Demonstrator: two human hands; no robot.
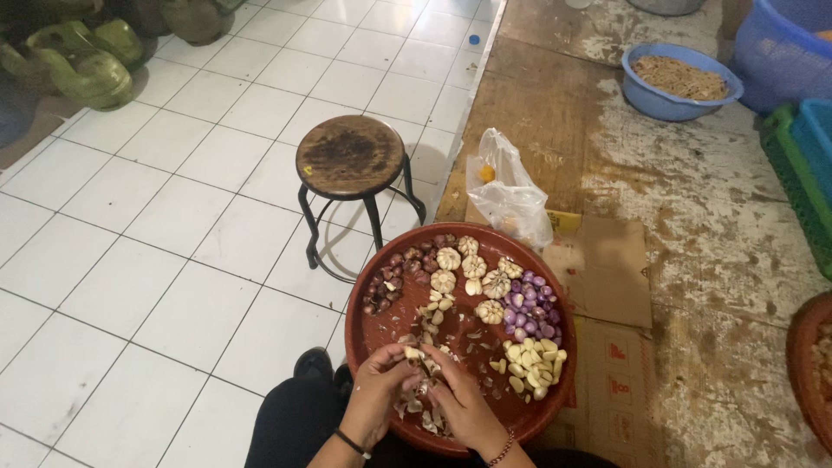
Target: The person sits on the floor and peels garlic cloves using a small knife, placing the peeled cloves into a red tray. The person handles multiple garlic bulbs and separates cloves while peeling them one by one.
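Garlic clove [413, 353], pale and small, sits pinched at the fingertips of the left hand [379, 390], right over the near part of the round red tray [381, 325]. The right hand [461, 406] is curled in tight against the left, its fingers working at the same clove, so both hands are pressed close together. There's a dark band on the left wrist and a beaded bracelet on the right. Under and between the hands lie papery garlic skins [425, 416], scattered on the tray.

Just right of the hands, a heap of peeled garlic cloves [530, 364], yellowish and clean. Beyond that, a pile of purple shallots [529, 308]. Straight ahead of the hands, whole garlic bulbs [472, 270] in a loose cluster, and off to the far left of the tray, darker brownish shallots [394, 277].

Past the tray, a crumpled clear plastic bag [507, 191] on the worn wooden table [693, 225], with flattened cardboard [607, 277] to the right of it. Left of the bag, a round wooden stool [350, 158] on black legs stands on the white tiled floor [156, 260]. Farthest off to the right, a blue bowl [680, 80] with brownish contents.
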